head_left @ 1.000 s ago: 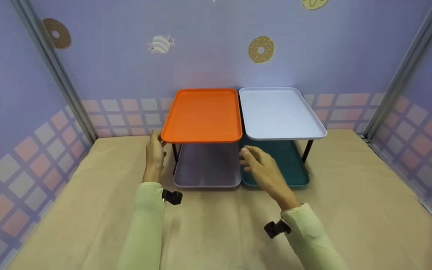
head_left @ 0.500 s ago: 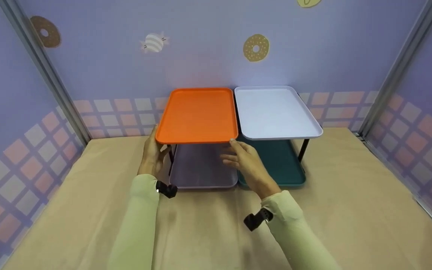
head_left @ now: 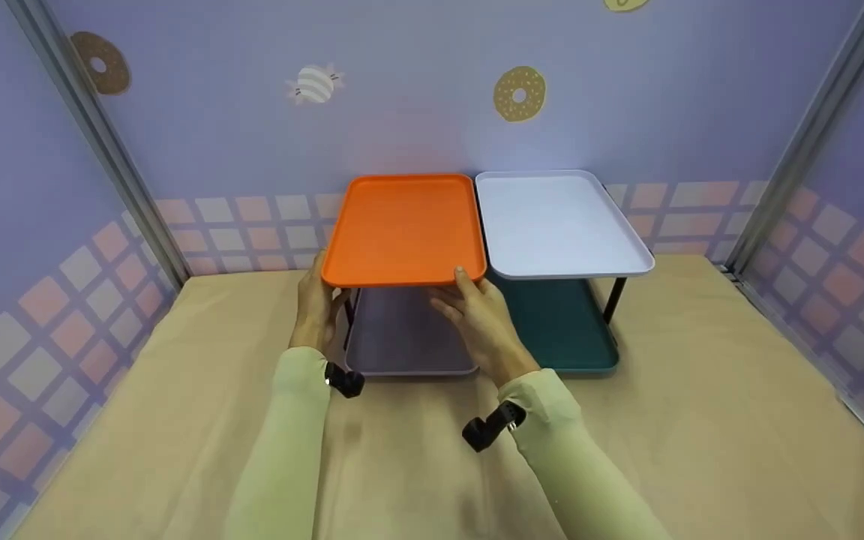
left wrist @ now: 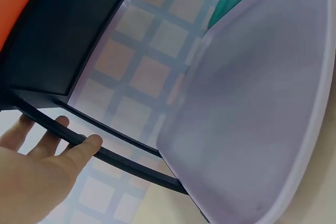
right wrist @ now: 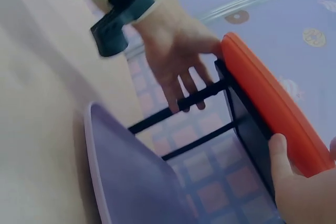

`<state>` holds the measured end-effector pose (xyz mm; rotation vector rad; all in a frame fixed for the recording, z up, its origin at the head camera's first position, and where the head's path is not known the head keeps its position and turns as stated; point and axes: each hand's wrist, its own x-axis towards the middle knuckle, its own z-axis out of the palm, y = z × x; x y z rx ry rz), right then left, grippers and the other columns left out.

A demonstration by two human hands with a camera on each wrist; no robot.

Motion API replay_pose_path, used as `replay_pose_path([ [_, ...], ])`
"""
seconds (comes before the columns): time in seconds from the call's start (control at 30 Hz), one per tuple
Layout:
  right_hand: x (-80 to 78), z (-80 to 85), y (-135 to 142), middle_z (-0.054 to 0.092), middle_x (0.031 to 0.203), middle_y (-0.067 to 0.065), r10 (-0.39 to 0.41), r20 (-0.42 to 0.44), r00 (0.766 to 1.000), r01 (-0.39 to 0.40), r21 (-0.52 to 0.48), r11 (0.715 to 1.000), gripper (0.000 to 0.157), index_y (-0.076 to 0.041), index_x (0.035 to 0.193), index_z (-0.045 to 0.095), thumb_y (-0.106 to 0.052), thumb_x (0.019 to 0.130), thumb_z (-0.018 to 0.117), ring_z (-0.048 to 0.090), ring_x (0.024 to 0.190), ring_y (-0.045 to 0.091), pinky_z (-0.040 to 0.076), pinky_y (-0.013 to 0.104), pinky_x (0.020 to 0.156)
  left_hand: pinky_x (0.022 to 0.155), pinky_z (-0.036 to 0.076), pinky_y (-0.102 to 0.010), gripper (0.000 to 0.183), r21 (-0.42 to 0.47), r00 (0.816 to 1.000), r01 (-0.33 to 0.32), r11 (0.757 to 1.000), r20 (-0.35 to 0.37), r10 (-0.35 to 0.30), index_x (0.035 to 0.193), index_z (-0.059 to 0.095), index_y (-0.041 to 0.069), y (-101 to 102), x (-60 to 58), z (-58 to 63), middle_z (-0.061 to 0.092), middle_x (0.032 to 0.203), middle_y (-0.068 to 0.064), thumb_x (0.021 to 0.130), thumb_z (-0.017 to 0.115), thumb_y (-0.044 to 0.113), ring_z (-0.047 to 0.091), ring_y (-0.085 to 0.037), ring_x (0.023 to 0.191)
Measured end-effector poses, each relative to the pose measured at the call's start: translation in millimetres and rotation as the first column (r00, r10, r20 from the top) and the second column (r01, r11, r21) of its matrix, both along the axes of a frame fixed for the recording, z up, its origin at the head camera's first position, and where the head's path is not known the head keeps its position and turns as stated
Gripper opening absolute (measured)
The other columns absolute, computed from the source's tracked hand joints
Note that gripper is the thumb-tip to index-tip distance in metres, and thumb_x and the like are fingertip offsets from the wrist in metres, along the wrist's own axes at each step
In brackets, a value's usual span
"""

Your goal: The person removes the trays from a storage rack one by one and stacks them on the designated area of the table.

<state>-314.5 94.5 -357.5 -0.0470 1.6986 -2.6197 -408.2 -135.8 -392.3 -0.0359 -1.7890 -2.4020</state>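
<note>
I had the right hand pinching the rectangular orange plastic tray. The left hand, fingers loosely extended, touched the slim black leg.

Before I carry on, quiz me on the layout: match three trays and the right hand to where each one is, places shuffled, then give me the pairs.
Column one
1. orange tray
2. white tray
3. green tray
4. right hand

Column two
A. lower level, beneath the white tray
B. at the orange tray's near right corner
C. upper level, on the left
D. upper level, on the right

Pairs: 1-C, 2-D, 3-A, 4-B
</note>
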Motion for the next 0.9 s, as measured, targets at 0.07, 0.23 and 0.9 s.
replay_pose_path([
  [0.07,-1.2,0.9,-3,0.055,0.143,0.014,-0.013,0.008,1.000,0.014,-0.051,0.999,0.044,-0.007,0.150,0.039,-0.027,0.111,0.045,0.054,0.135,0.027,0.047,0.036,0.111,0.093,0.045,-0.035,0.036,0.008,1.000,-0.022,1.000,-0.008,0.022,0.093,0.066,0.017,2,0.2,-1.1,0.055,0.093,0.003,0.105,0.052,0.048,0.051,-0.015,0.095],
  [0.23,-3.2,2.4,-9,0.051,0.147,0.014,-0.047,0.012,0.999,0.048,-0.163,0.985,0.046,-0.005,0.153,0.035,-0.018,0.110,0.048,0.053,0.136,0.024,0.046,0.035,0.112,0.093,0.046,-0.035,0.036,0.010,0.998,-0.057,0.998,-0.025,0.058,0.089,0.067,0.017,5,-0.3,-2.7,0.055,0.088,0.004,0.104,0.053,0.047,0.052,-0.013,0.093],
  [0.9,11.7,14.4,-4,0.051,0.144,0.019,-0.058,-0.057,0.997,0.039,-0.291,0.956,0.044,-0.002,0.153,0.034,-0.013,0.111,0.043,0.056,0.131,0.032,0.052,0.038,0.105,0.083,0.046,-0.038,0.046,-0.064,0.994,-0.111,0.992,-0.021,0.110,0.081,0.064,0.018,8,-2.0,-7.4,0.053,0.069,0.006,0.101,0.053,0.058,0.051,-0.014,0.074],
])
